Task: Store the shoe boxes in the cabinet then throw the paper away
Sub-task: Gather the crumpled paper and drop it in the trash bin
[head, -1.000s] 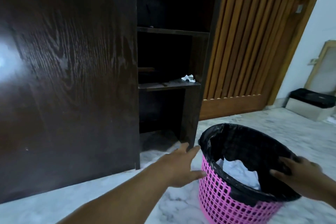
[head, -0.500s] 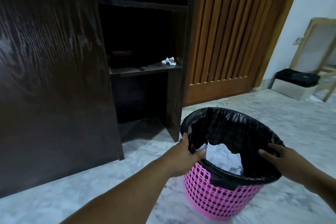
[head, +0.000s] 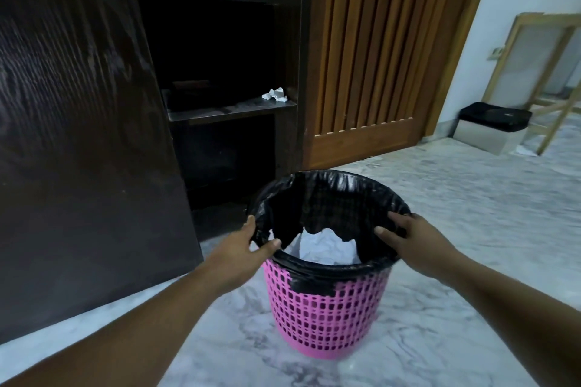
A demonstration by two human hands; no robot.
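A pink lattice bin [head: 323, 314] with a black liner stands on the marble floor, with crumpled white paper [head: 327, 247] inside it. My left hand [head: 243, 247] grips the bin's left rim, thumb over the liner. My right hand [head: 408, 240] grips the right rim, fingers inside on the liner. Behind the bin the dark wooden cabinet [head: 232, 72] stands with its door [head: 78, 135] swung wide. A small crumpled paper [head: 276, 94] lies on the middle shelf at its right end. The shelves are dark; I cannot make out shoe boxes in them.
A slatted wooden door [head: 371, 56] stands right of the cabinet. A box with a black top [head: 493, 126] and a leaning wooden frame [head: 540, 78] sit at the far right by the white wall. Marble floor [head: 471, 229] spreads to the right.
My left hand has come from the air onto the bin's left rim and taken hold. The view has shifted right, and the bin now sits nearer the cabinet opening.
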